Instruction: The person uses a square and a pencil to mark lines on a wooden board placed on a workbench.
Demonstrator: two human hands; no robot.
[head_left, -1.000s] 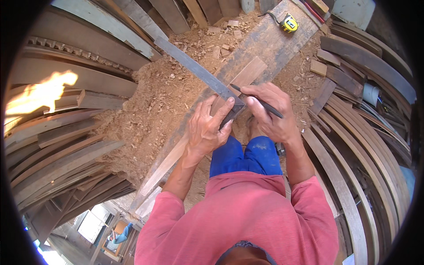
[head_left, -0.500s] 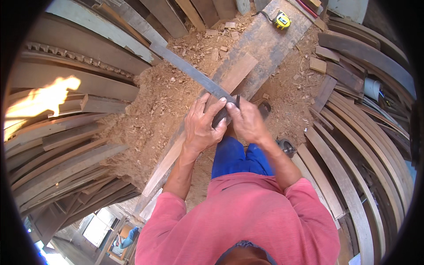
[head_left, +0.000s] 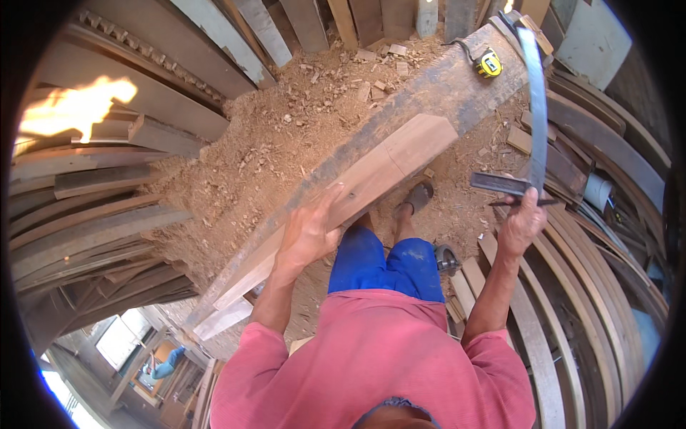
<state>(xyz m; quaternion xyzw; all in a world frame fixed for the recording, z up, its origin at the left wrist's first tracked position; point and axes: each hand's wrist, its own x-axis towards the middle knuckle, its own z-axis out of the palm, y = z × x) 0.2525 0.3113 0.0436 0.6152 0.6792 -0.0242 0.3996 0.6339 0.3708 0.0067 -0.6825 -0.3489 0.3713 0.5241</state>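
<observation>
A long wooden board lies aslant on a worn, dusty plank bench. A thin dark line crosses its upper face. My left hand is laid over the board, fingers toward the far edge and thumb toward the near edge, gripping it. Off to the right, my right hand is raised clear of the board, closed round a try square where its dark stock meets its long metal blade. A thin, dark, pencil-like stick is in the same hand, crossing below the stock.
A yellow tape measure rests on the bench's far part. Wood shavings cover the floor. Stacked planks line the left, and more timber fills the right. A dark round tool is beside my legs. Another person appears at lower left.
The try square has come off the board and swung to the right in my right hand. My left hand has let go of it and now rests on the board. The crosswise line has come into sight.
</observation>
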